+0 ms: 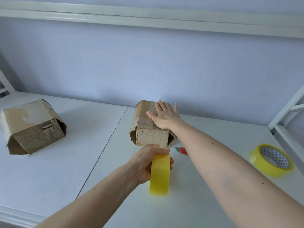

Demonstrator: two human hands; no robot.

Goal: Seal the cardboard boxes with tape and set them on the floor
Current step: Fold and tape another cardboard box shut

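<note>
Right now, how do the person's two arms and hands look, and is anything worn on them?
Both forearms are bare up to the frame edge: no sleeves, watch, bracelet or gloves show. The left hand and right hand carry no visible rings. A few small dark moles dot both forearms. The nails look short and unpainted.

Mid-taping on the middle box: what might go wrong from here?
1. The box has torn, ragged edges, so tape may not bond well there.
2. The right hand only presses flat on top; pulling the roll held by the left hand might drag the box.
3. The cutter lies right under the right forearm, which might knock it.
</note>
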